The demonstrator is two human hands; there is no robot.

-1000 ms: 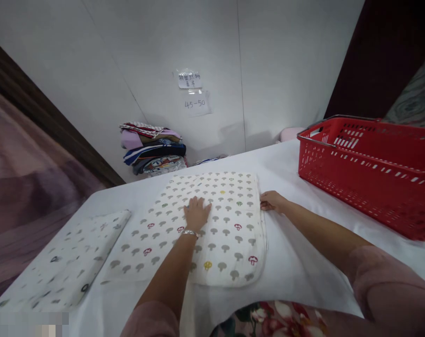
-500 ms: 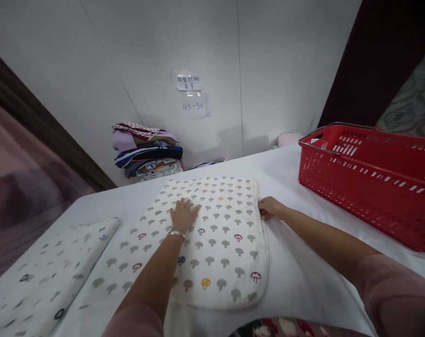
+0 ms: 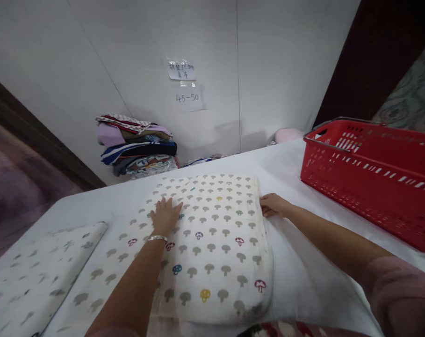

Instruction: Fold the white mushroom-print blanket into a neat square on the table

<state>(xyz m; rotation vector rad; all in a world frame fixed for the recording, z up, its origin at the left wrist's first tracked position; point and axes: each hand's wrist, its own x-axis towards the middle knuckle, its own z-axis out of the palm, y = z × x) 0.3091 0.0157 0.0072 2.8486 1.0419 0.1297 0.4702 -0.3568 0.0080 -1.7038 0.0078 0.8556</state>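
Note:
A white mushroom-print cloth (image 3: 212, 234) lies folded in layers on the white table, its left part reaching out flat and thinner. My left hand (image 3: 165, 216) rests palm down on it, fingers spread, left of the middle. At the cloth's right edge, my right hand (image 3: 273, 205) has its fingers curled in and closed on the layered border; the fingertips are partly hidden. A second folded white cloth (image 3: 47, 271) with dark leaf-like marks lies apart on the left.
A red plastic basket (image 3: 370, 187) with metal handles stands on the right of the white table (image 3: 289, 173). Beyond the far edge, a stack of folded fabrics (image 3: 138, 145) sits against the wall. Paper signs (image 3: 189, 97) hang above. A pink rounded object (image 3: 287, 135) shows behind the table.
My left hand has slid left over the cloth. My right hand stays at the right edge. The view has shifted slightly.

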